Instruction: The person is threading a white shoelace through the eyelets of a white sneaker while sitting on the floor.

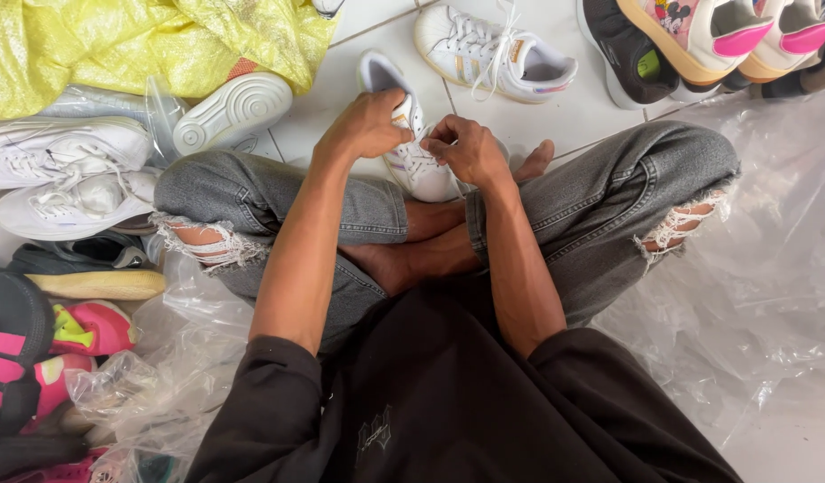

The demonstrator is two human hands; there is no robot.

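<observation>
Left hand (368, 125) grips the white sneaker (412, 143) by its heel; right hand (470, 150) pinches its laces (423, 159); matching sneaker (493, 52) lies nearby.

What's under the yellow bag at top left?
White sneakers and an upturned white sole stick out beneath the yellow bag, partly wrapped in clear plastic. Anything deeper under the bag is covered.

White tiled floor (376, 107): white sneaker (495, 52), yellow bag (117, 40), clear plastic sheet (770, 268), white shoes (68, 174) left.
</observation>
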